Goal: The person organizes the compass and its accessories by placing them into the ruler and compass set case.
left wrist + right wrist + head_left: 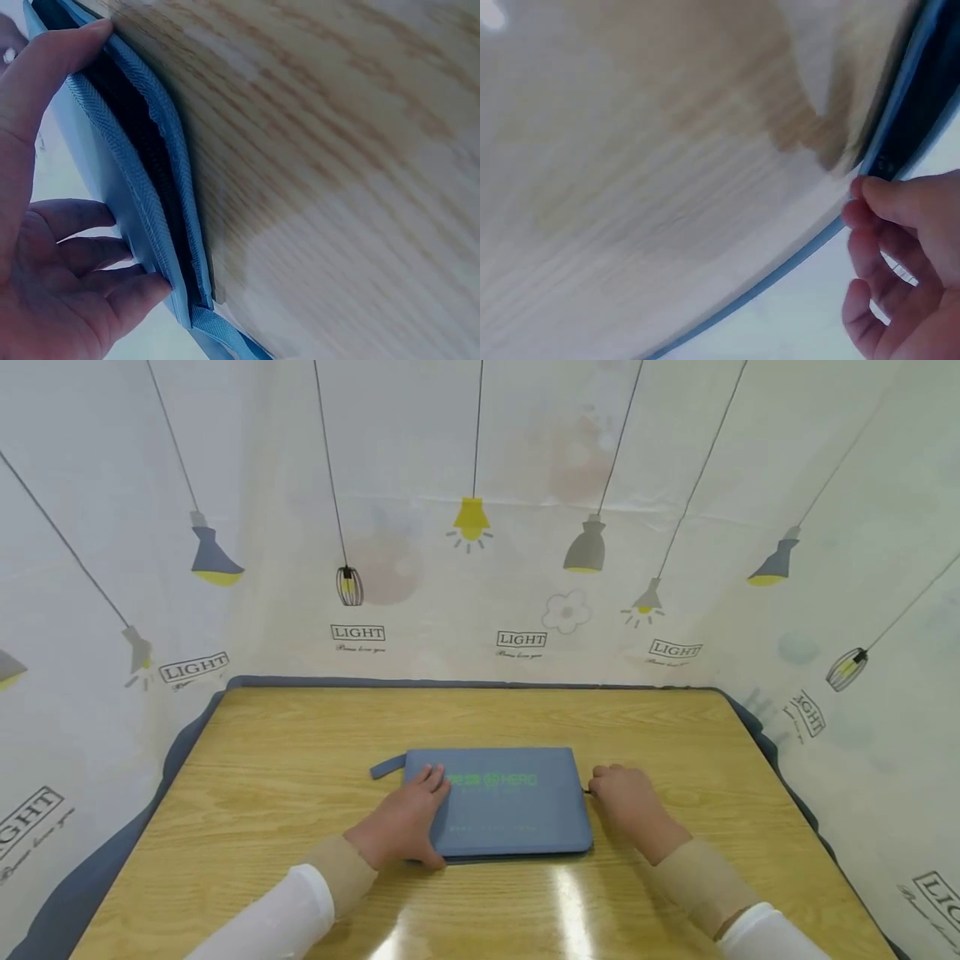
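Note:
A blue-grey zippered document pouch (510, 814) with green lettering lies flat on the table. My left hand (408, 814) rests on its left end, fingers spread on the cover. In the left wrist view the thumb (56, 64) lies across the parted zipper edge (150, 142), the fingers against the cover. At the right side my right hand (626, 797) pinches the zipper pull (587, 791) between thumb and forefinger. The right wrist view shows the dark zipper slider (885, 163) right at those fingertips; the pull itself is mostly hidden by them.
A wrist strap (387, 767) sticks out from the pouch's far left corner. The wood-grain table (300, 718) extends around the pouch. A white curtain with lamp prints (420, 668) encloses the table's back and sides.

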The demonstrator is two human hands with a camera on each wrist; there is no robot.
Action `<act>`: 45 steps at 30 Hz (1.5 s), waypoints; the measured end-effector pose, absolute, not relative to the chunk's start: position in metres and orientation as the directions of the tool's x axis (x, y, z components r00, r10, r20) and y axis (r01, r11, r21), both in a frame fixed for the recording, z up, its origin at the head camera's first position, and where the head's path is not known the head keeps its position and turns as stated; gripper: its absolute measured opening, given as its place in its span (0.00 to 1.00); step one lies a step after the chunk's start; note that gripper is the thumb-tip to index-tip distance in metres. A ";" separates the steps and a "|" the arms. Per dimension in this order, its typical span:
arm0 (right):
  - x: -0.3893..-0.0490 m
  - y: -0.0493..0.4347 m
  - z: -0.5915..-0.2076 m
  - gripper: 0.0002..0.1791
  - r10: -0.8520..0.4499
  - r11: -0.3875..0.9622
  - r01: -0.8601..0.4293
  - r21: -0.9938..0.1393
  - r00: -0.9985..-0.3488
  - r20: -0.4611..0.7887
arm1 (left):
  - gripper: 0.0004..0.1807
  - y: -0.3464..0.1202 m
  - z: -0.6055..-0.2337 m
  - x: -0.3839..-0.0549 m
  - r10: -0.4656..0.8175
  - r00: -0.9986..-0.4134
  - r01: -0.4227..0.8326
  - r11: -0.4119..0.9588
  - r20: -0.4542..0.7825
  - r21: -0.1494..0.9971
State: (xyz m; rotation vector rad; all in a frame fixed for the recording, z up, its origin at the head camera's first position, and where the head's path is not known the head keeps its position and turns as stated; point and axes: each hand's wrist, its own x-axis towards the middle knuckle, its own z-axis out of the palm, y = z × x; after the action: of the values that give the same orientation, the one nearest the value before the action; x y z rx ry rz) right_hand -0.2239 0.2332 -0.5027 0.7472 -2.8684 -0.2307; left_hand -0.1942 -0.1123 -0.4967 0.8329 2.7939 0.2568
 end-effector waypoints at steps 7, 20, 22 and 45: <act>-0.183 0.237 -0.493 0.10 -0.575 0.808 -0.556 0.193 -0.816 0.056 | 0.61 -0.113 -0.497 -0.193 0.554 -0.820 0.518 0.825 -0.144 0.225; -0.160 0.229 -0.496 0.05 -0.522 0.850 -0.524 0.058 -0.852 -0.039 | 0.61 -0.117 -0.500 -0.195 0.514 -0.848 0.425 0.807 -0.134 0.410; -0.161 0.230 -0.498 0.05 -0.512 0.858 -0.513 0.034 -0.858 -0.035 | 0.58 -0.122 -0.500 -0.199 0.474 -0.872 0.367 0.797 -0.121 0.480; -0.247 0.244 -0.503 0.07 -0.369 0.916 -0.375 0.140 -0.927 -0.068 | 0.47 -0.117 -0.499 -0.195 0.192 -0.981 0.171 0.900 -0.013 0.400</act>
State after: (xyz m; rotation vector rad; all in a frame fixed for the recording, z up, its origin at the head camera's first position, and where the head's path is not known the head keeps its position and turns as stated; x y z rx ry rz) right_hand -0.2468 0.2437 -0.5035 0.6050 -3.1143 -0.2404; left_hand -0.1955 -0.1167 -0.4993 0.2875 3.0119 0.6272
